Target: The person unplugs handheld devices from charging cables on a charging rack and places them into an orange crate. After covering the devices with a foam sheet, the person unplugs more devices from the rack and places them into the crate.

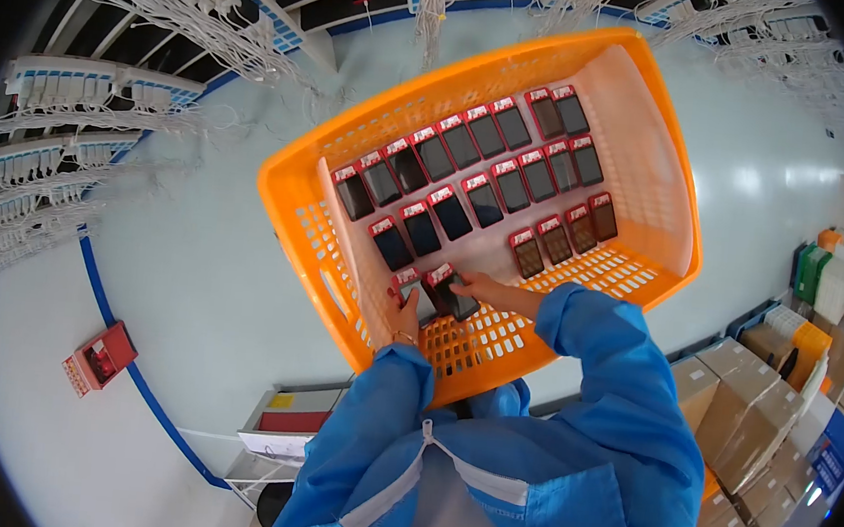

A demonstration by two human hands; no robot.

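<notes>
A large orange plastic basket (278,186) lies in front of me, its inside lined with a pale sheet (644,132). Rows of flat, dark-screened phones (453,216) with red-and-white top ends lie on the lining. My left hand (402,320) is low in the basket's near-left part, fingers closed on the edge of one phone (425,308). Just to its right, my right hand (483,290) pinches another phone (459,298), slightly tilted and close against the first. Both wrists come out of blue sleeves.
Racks with bundled white cables (178,16) line the far and left sides. Cardboard boxes (746,402) are stacked at the right. A red box (105,353) lies on the floor at left, near a blue floor line (166,412). Another carton (293,423) stands below the basket.
</notes>
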